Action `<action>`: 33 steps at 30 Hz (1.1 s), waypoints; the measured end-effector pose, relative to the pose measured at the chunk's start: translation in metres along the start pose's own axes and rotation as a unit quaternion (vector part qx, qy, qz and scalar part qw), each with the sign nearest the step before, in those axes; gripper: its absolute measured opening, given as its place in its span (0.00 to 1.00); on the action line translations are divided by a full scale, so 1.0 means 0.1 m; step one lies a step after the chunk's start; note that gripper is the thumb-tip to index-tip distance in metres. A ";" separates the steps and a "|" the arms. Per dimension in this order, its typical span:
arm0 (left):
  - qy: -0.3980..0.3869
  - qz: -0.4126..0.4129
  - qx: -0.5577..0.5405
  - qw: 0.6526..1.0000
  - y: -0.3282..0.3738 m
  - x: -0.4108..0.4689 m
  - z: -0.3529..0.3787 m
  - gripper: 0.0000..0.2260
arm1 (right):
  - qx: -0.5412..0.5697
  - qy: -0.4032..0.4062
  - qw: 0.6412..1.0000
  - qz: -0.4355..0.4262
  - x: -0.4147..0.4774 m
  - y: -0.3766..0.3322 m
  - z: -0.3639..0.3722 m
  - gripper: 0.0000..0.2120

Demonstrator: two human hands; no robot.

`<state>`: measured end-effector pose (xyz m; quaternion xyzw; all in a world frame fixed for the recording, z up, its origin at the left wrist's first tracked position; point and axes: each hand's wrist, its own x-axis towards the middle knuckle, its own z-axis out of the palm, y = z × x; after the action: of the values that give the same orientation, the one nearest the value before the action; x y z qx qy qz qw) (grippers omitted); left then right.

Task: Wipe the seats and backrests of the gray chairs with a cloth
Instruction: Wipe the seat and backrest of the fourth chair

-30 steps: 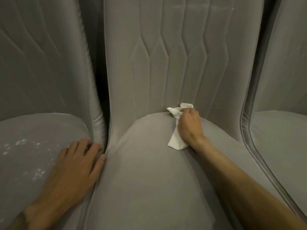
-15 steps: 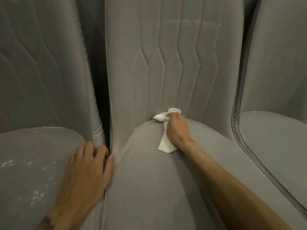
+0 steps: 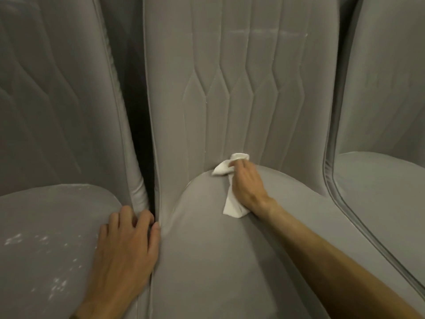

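Where the middle chair's seat (image 3: pixel 202 261) meets its backrest (image 3: pixel 230 88), at frame centre, the white cloth (image 3: pixel 231 205) is gripped by the right hand (image 3: pixel 247 187), shifted slightly leftward since earlier; the left hand (image 3: pixel 128 245) is laid flat, fingers relaxed, lower left.

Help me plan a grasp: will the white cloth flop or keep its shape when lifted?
Probably floppy: the white cloth bunches and creases under the right hand. Likely light, since it looks thin. It may drag rather than slide on the gray seat, whose fabric looks soft.
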<state>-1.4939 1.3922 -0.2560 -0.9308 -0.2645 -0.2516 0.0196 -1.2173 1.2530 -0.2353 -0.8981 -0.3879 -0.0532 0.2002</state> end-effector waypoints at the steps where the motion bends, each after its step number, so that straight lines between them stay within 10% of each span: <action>1: 0.004 0.004 0.002 1.000 0.00 0.00 0.01 0.09 | 0.014 -0.011 0.999 -0.039 -0.04 0.03 -0.03 0.16; 7: 0.008 0.005 0.010 1.000 0.00 0.01 0.02 0.12 | 0.007 0.045 0.996 0.071 0.04 0.09 0.00 0.15; 13: 0.025 0.015 0.013 0.999 0.01 0.00 0.01 0.11 | 0.056 -0.023 0.993 -0.099 -0.10 -0.42 0.12 0.15; 18: 0.005 -0.001 0.023 1.000 0.02 -0.02 0.01 0.06 | 0.023 0.008 1.000 -0.004 0.04 -0.29 0.04 0.14; 25: 0.005 -0.005 0.025 1.000 0.00 -0.03 0.04 0.05 | 0.100 -0.066 0.978 -0.171 -0.50 -0.75 0.11 0.15; 33: 0.003 -0.021 -0.010 1.000 0.02 -0.04 -0.02 0.03 | 0.123 -0.046 0.985 -0.110 -0.59 -1.03 0.18 0.12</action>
<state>-1.4966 1.3877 -0.2564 -0.9244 -0.2811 -0.2576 0.0056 -1.3333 1.2843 -0.2337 -0.8201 -0.4967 0.0147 0.2839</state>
